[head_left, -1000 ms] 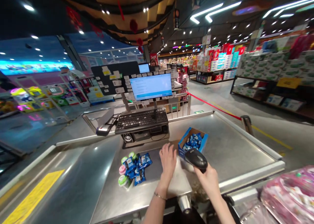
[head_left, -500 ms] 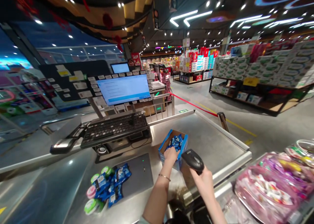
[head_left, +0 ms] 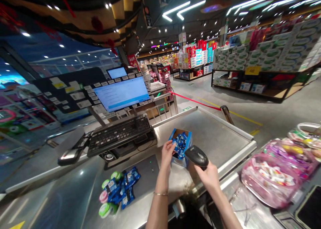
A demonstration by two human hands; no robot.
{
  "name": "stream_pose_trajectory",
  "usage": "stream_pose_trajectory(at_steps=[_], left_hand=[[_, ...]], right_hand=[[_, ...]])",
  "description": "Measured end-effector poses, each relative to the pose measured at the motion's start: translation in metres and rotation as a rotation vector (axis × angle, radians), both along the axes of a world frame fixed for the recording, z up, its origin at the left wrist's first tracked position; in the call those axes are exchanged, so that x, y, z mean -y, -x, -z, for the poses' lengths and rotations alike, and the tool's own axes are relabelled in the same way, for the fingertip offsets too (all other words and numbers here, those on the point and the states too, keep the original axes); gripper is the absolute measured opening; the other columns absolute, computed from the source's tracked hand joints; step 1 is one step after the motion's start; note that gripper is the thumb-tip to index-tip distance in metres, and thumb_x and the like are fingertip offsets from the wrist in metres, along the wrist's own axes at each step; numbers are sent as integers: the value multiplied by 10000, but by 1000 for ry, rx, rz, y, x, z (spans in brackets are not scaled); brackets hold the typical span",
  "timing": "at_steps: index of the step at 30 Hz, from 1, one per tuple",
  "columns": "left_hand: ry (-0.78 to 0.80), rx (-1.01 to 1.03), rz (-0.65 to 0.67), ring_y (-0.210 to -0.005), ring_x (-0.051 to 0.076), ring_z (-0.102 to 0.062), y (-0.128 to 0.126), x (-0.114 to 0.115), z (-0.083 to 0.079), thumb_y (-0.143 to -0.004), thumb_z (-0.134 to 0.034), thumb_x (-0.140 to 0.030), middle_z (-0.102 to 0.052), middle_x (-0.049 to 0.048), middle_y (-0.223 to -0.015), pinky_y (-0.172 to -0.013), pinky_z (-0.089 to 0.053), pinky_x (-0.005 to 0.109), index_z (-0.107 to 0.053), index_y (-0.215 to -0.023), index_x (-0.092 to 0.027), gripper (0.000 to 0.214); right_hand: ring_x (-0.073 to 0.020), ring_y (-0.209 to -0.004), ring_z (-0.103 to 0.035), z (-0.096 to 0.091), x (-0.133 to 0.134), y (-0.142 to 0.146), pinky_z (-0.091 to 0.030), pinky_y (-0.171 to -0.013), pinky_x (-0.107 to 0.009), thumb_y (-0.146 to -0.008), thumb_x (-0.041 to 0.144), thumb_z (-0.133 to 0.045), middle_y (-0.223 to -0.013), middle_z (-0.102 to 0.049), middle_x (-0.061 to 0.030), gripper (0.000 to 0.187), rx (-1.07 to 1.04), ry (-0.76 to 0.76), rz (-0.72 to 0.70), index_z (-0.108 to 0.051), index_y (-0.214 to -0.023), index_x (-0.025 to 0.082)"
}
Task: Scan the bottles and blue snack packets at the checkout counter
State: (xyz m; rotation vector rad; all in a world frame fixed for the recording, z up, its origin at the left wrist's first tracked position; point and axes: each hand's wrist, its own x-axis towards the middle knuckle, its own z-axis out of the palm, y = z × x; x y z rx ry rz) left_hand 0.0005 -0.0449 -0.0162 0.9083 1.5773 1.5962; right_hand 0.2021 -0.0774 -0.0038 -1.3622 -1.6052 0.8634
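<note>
Left hand (head_left: 166, 158): fingers together on near rim of cardboard carton (head_left: 188, 142) holding blue packets (head_left: 179, 144), grip unclear, forearm raised. Right hand (head_left: 208, 177): wrapped around black handheld barcode scanner (head_left: 197, 156), just beside carton

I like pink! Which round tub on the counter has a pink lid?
The second tub from the near end; the other tubs have green lids.

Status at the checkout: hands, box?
Left hand at the rim of the cardboard box of blue packets. Right hand gripping a black handheld barcode scanner. More packets and round tubs on the counter, left of the hands.
</note>
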Motion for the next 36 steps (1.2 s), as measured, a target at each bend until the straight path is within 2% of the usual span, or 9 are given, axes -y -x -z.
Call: stream_pose_trajectory(at_steps=[3,6,8,13,16,22,30,33,36], left_hand=[[-118,247,-37,-829,199,-665,9,32,4,-765,-602,-469,-680,124,-977,-750,-542,367,-591,-1066,-161,431],[-157,238,-106,-892,217,-657,17,60,5,-777,-585,-452,-670,129,-1035,-776,-540,392,-585,-1079,-167,415],[-154,107,-167,-956,211,-641,21,76,3,-744,-631,-405,-656,119,-1073,-832,-519,383,-535,-1151,-174,478],[-171,-442,-426,-1058,192,-580,25,112,-8,-689,-681,-257,-606,92,-1126,-968,-432,380,-422,-1261,-198,631],[-145,-670,-442,-1090,195,-554,26,128,-12,-737,-638,-242,-577,86,-1171,-990,-412,392,-401,-1289,-216,601],[-177,-805,-439,-1154,204,-521,27,142,-11,-788,-598,-251,-594,78,-1194,-1026,-376,414,-341,-1336,-227,606],[-174,-823,-446,-1124,207,-544,30,142,-1,-780,-594,-265,-602,73,-1188,-996,-395,402,-352,-1341,-239,611],[-77,-897,-510,-1097,225,-549,37,143,9,-791,-574,-284,-602,91,-1169,-970,-398,406,-389,-1320,-215,564],[141,-998,-643,-1085,248,-537,57,150,20,-807,-525,-266,-603,107,-1145,-965,-370,414,-496,-1220,-183,422]], right_hand=[[-254,-777,-692,-8,15,10,-518,-667,-308,-760,459,-505,-798,-732,-85,383,26,-20,-90,-663,-939,161],[-253,-775,-693,-12,33,23,-513,-655,-299,-768,423,-500,-811,-733,-82,370,60,-32,-201,-658,-984,168],[-253,-791,-694,-15,45,31,-509,-661,-295,-772,387,-499,-835,-734,-85,354,83,-48,-258,-655,-1004,170],[-258,-848,-685,-23,67,43,-495,-711,-303,-777,314,-487,-880,-728,-91,302,153,-75,-353,-649,-988,171],[-261,-826,-686,-30,77,47,-487,-697,-310,-793,324,-466,-848,-725,-82,322,205,-69,-379,-633,-1026,176],[-279,-802,-688,-37,88,48,-478,-657,-317,-815,329,-433,-818,-721,-100,357,233,-109,-351,-626,-1060,155],[-281,-828,-694,-28,84,51,-502,-678,-326,-819,361,-448,-866,-728,-100,418,207,-96,-369,-593,-1157,163],[-282,-827,-693,-23,82,53,-506,-676,-330,-824,391,-447,-865,-728,-103,411,196,-85,-375,-614,-1120,162],[-281,-793,-693,-16,79,53,-507,-650,-329,-823,419,-438,-815,-728,-103,404,199,-88,-359,-643,-1050,155]])
